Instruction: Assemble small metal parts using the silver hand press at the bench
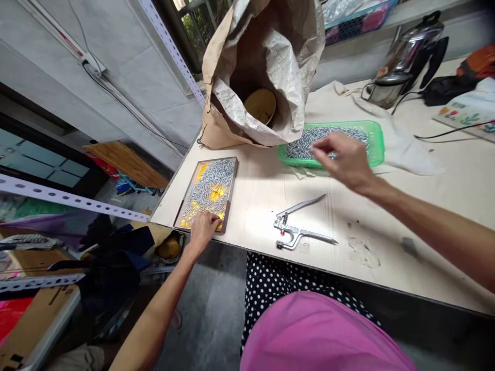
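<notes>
My left hand (203,229) rests on the near corner of a shallow framed tray (229,196) with a yellow bottom, full of small silver metal parts; its fingers are curled down onto the parts. My right hand (342,157) hovers over the near edge of a green plastic basket (377,141) holding several more silver parts, fingers bent and close together; I cannot see whether anything is in them. Metal hand pliers (296,232) lie on the pale wooden table (386,216) between the two hands.
A big crumpled brown paper sack (266,67) stands open behind the tray, with a round yellow object inside. A steel kettle (402,56), black cables and a white cloth lie at the back right. Perforated metal shelf rails and clutter fill the floor at left.
</notes>
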A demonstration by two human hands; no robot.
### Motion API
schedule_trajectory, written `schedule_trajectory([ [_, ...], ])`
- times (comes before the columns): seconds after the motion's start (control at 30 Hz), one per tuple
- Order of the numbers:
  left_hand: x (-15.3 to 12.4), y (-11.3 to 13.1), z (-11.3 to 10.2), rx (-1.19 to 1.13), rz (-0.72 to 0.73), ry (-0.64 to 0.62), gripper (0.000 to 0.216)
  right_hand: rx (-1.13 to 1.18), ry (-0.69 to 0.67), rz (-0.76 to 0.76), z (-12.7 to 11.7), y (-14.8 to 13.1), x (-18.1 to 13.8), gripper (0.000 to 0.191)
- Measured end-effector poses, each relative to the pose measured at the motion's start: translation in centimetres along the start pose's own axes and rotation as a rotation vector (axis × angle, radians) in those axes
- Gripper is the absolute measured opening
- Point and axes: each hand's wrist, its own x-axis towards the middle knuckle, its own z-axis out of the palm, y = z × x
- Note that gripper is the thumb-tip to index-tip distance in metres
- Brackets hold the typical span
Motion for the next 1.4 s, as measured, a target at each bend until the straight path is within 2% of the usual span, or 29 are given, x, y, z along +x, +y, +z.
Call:
schedule_trajectory([
  [0.03,0.4,0.2,0.0,0.003,-0.010,-0.025,0.017,-0.057,0.048,0.032,-0.9,1.2,1.3,0.038],
  [0.13,1.2,0.6,0.1,0.005,-0.012,-0.058,0.017,-0.163,0.029,0.077,-2.6,4.8,3.5,0.050],
  [0.2,1.5,0.7,0.1,0.012,-0.001,-0.064,0.018,-0.175,0.003,0.088,-2.8,6.2,3.4,0.057],
  [0.27,1.5,0.8,0.1,0.019,-0.019,-0.075,0.018,-0.149,-0.024,0.072,-2.3,6.6,2.1,0.055],
  [0.47,1.2,0.9,-0.1,0.036,-0.112,-0.114,0.018,-0.138,-0.182,-0.047,-0.3,3.9,-4.0,0.040],
  [0.67,1.0,1.2,0.0,-0.024,-0.039,-0.070,0.019,-0.096,-0.316,-0.087,0.5,1.5,-8.8,0.032],
  [0.8,1.4,1.3,-0.3,-0.102,-0.061,-0.063,0.015,-0.034,-0.394,-0.085,0.7,0.2,-10.8,0.031],
  [1.0,1.3,0.5,-1.6,-0.146,-0.141,-0.008,0.012,0.022,-0.369,-0.035,0.3,-1.2,-12.5,0.030],
  [1.07,0.7,0.8,-1.9,-0.253,-0.166,0.037,0.009,0.043,-0.383,-0.022,0.1,-1.5,-13.3,0.029],
  [1.13,-0.1,1.8,-2.2,-0.508,-0.170,0.049,0.014,0.049,-0.429,-0.035,-0.1,-2.0,-14.1,0.029],
  [1.23,-1.4,5.1,-2.0,-0.881,-0.127,-0.033,0.035,0.014,-0.537,-0.073,0.0,-3.0,-15.0,0.028],
  [1.4,-2.4,12.1,-0.1,-1.128,-0.107,-0.261,0.036,-0.123,-0.629,-0.051,1.1,-4.0,-15.1,0.023],
])
